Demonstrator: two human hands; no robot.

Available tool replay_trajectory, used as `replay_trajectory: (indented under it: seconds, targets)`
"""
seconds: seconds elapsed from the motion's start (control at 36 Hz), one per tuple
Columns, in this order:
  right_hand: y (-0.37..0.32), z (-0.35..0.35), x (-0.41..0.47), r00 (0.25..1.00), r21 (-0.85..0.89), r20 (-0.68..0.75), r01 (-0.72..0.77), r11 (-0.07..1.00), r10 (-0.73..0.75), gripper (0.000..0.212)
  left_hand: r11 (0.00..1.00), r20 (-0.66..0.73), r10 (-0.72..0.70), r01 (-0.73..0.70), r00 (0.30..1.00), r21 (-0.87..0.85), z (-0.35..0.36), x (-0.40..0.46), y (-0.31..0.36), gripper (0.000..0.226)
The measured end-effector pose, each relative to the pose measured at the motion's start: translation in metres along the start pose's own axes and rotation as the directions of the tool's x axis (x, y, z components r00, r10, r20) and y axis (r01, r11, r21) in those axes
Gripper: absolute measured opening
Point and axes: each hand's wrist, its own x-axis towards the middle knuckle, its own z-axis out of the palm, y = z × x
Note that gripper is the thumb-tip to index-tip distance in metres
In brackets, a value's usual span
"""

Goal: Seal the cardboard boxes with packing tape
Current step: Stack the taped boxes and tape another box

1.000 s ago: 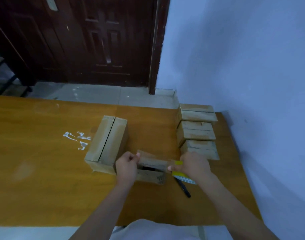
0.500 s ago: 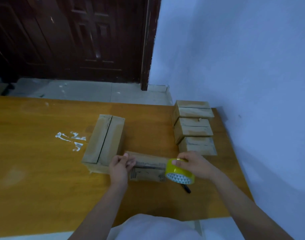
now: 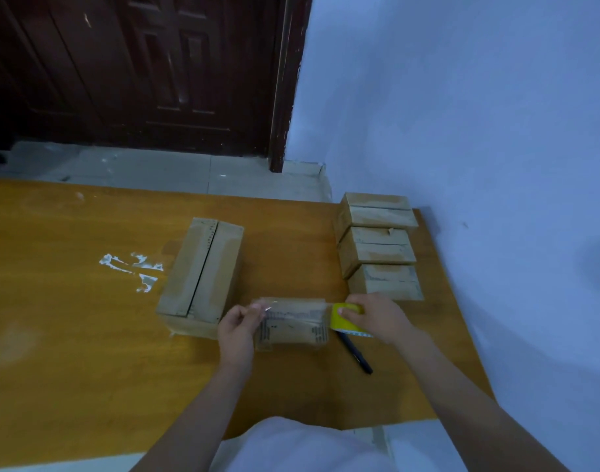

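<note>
Small brown cardboard box (image 3: 291, 327) is sitting on the orange wooden table (image 3: 70, 335); left hand (image 3: 239, 327) is pinching the clear tape's end there, anchoring it, while right hand (image 3: 377, 318) is gripping the yellow tape roll (image 3: 346, 320), stretching tape taut across it.

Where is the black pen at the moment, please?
In the head view, the pen lies on the table, right of centre, just below the tape roll in the right hand.

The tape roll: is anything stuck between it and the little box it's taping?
Nothing visible. The tape roll in the right hand sits at the small box's right end; the left hand pinches the tape's other end.
</note>
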Motion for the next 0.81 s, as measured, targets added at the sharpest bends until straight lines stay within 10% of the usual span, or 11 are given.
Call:
replay_trajectory:
  seconds: [0.25,0.53,0.81]
  targets:
    - [-0.003,-0.009,0.003,0.999,0.030,0.031,0.022,0.999,-0.023,0.029,0.993,-0.083,0.087,-0.080,0.993,0.081,0.008,-0.016,0.013,0.026]
    - [0.000,-0.010,0.003,0.998,0.134,0.036,0.039,0.990,-0.044,0.035,0.925,-0.027,-0.232,0.212,0.972,-0.315,0.002,-0.008,0.009,0.008]
    - [-0.005,-0.012,0.012,0.997,0.054,0.073,0.036,0.998,-0.040,0.038,0.955,0.111,-0.100,0.126,0.989,-0.267,-0.006,0.000,0.004,0.043]
